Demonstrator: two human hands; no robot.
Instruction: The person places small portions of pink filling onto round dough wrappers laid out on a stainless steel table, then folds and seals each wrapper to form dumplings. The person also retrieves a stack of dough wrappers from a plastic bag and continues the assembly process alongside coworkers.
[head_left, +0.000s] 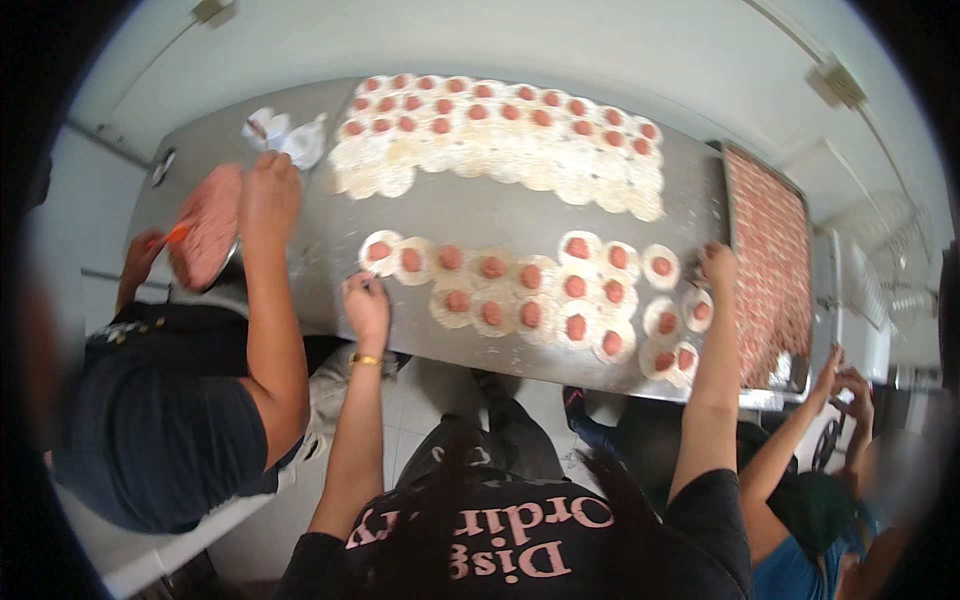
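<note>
Black shirt (pixel 510 542) faces dough rounds (pixel 511 287) edging bare tabletop (pixel 480 215).

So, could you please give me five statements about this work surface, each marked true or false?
1. The person's left hand has a gold-coloured band at its wrist. True.
2. The metal tray is at the left end of the table. False: it is at the right end.
3. Every dough wrapper in the far block carries filling. False: those nearer the person are bare.
4. An orange utensil is at the mound of pink meat filling. True.
5. The person's right hand is over that mound. False: it is beside the tray.
</note>
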